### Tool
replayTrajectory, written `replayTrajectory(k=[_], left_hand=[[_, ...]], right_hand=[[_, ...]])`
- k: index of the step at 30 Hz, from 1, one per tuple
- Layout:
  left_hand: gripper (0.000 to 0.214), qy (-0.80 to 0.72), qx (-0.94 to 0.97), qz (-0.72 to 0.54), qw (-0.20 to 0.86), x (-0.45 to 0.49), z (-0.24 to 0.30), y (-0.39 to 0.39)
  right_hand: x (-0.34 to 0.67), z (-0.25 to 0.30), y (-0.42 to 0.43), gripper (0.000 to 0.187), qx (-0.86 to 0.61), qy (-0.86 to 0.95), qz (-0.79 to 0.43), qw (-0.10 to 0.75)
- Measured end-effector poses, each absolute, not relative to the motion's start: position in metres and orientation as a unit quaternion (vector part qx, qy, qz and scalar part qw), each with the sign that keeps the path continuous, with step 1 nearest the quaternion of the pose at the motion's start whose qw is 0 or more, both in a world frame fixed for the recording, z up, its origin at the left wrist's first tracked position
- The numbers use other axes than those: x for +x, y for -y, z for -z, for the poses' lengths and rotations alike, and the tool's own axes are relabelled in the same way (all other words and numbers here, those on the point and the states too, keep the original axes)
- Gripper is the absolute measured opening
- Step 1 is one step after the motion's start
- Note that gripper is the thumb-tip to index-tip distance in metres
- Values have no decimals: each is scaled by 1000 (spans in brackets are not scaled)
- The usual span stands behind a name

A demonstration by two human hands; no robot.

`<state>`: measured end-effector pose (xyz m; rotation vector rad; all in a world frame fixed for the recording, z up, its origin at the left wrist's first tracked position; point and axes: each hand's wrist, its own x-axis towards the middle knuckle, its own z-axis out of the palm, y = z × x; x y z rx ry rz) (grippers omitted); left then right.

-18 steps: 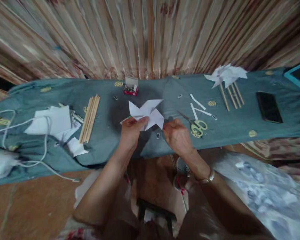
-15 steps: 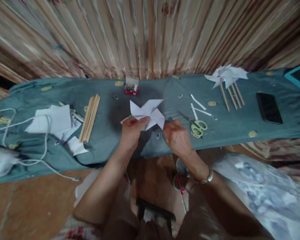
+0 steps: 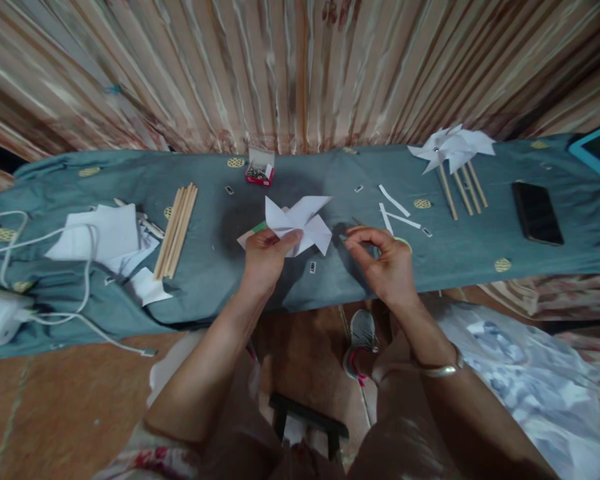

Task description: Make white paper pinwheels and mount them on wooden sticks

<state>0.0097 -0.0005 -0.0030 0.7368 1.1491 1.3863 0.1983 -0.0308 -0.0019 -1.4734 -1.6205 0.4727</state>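
Observation:
A folded white paper pinwheel (image 3: 305,223) is pinched in my left hand (image 3: 265,260), thumb on top near its centre. From under the same hand, to the left, a flat piece with a green edge (image 3: 253,233) sticks out; its kind is unclear. My right hand (image 3: 387,260) is apart from the pinwheel, to its right, with thumb and forefinger together on something tiny and dark that I cannot make out. Scissors (image 3: 405,244) lie mostly hidden behind this hand. White paper strips (image 3: 400,212) rest just beyond it.
A small red open box (image 3: 260,175) of metal pins stands at the back. Wooden sticks (image 3: 176,232) and paper sheets (image 3: 105,233) lie left, near a white cable (image 3: 91,280). Finished pinwheels (image 3: 453,145) on sticks and a black phone (image 3: 537,213) lie right.
My right hand has moved right, away from the pinwheel's edge, and now covers much of the scissors. The pinwheel stays in my left hand, slightly shifted.

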Motion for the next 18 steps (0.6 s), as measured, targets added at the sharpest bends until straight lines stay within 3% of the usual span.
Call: replayTrajectory(k=[5, 18], left_hand=[[15, -501, 371, -539, 566, 17, 2, 11], [15, -483, 400, -492, 603, 33, 0, 22]], right_hand=[[195, -24, 42, 2, -514, 676, -272, 452], [201, -17, 42, 3, -502, 694, -280, 434]])
